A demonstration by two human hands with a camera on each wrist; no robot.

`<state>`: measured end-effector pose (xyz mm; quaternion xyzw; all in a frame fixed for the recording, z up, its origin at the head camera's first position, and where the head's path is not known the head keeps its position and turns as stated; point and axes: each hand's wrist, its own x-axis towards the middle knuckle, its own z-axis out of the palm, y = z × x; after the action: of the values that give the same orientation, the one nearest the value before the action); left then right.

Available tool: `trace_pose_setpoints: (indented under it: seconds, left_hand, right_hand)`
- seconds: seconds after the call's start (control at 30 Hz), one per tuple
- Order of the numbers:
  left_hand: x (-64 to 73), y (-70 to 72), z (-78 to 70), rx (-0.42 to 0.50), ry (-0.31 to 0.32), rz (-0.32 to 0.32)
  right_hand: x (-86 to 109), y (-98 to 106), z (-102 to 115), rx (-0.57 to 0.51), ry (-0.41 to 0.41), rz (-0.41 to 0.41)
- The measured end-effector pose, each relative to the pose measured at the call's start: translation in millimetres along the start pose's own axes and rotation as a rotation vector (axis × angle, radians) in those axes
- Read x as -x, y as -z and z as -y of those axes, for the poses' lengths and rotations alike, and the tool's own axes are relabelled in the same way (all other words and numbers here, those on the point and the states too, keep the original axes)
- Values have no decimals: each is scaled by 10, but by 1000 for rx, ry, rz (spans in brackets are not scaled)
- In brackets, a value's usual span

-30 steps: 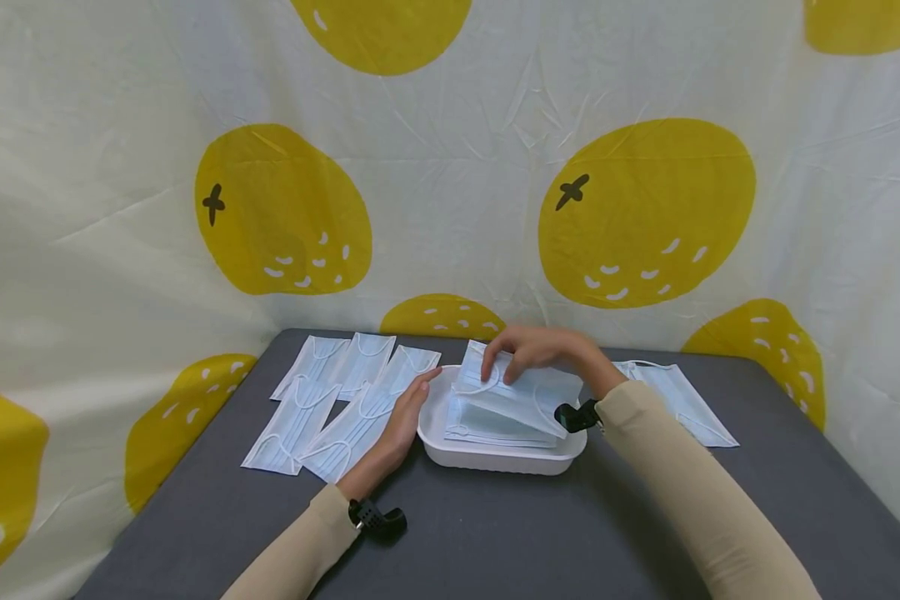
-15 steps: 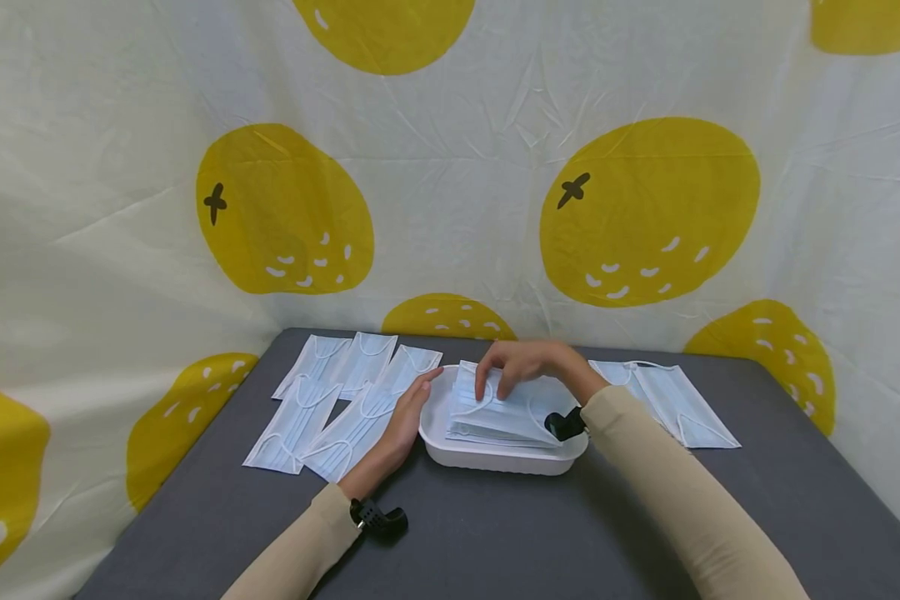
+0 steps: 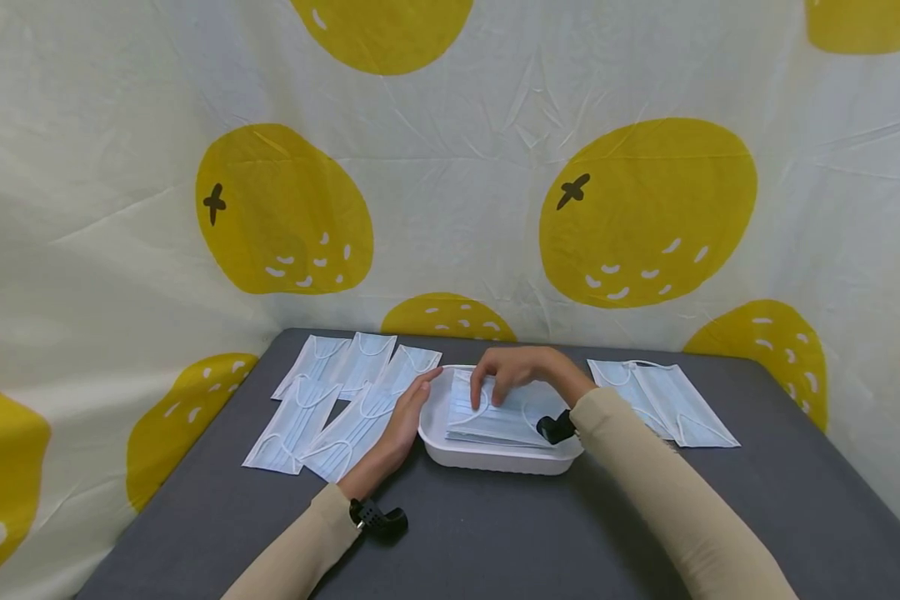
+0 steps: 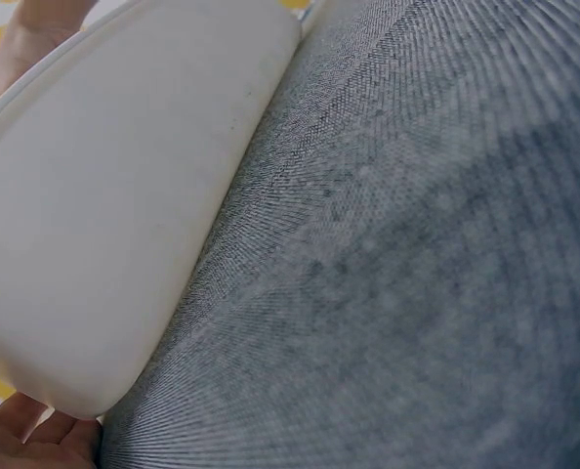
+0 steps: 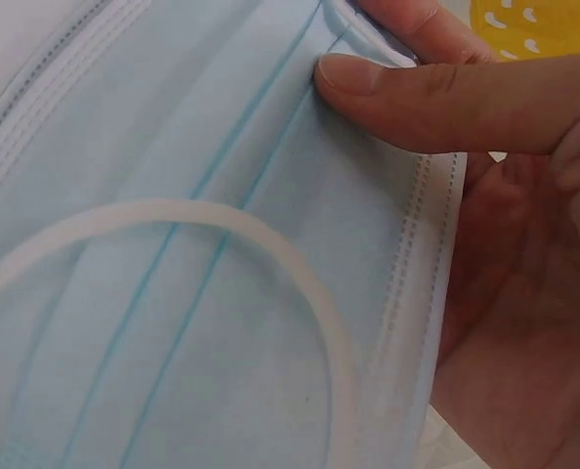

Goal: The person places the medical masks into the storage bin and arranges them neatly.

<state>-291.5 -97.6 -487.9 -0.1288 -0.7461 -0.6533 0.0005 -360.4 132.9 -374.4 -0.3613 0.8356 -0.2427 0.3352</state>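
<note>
A white tray (image 3: 495,461) stands mid-table with a stack of pale blue face masks (image 3: 487,427) lying in it. My right hand (image 3: 516,372) reaches over the tray's back part and pinches the top mask. In the right wrist view, the thumb (image 5: 407,103) presses on this mask (image 5: 300,322) near its edge, with the other fingers partly hidden behind it. My left hand (image 3: 405,418) lies along the tray's left side, fingers extended against the wall. From the left wrist view, its fingertips (image 4: 51,435) meet the tray's corner.
Several masks (image 3: 360,421) are spread flat on the dark grey table (image 3: 457,533), left of the tray. Two overlapping masks (image 3: 678,404) lie on the right, beside my right sleeve. A white curtain (image 3: 450,217) with yellow fruit shapes hangs behind the table.
My right hand has lowered the lifted mask onto the stack in the tray and shifted slightly left. More of the right-hand masks shows. My left hand has stayed at the tray.
</note>
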Motion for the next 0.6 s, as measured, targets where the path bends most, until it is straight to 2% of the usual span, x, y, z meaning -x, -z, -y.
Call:
trace_pose_setpoints:
  seconds: [0.27,0.6]
  left_hand:
    - [3,5,7,7,-2,-4]
    - [14,0,-6,9,-4,7]
  right_hand:
    - [-50,-34,-5,23,-4,23]
    - [-87,-71,-4,-9,-37,45]
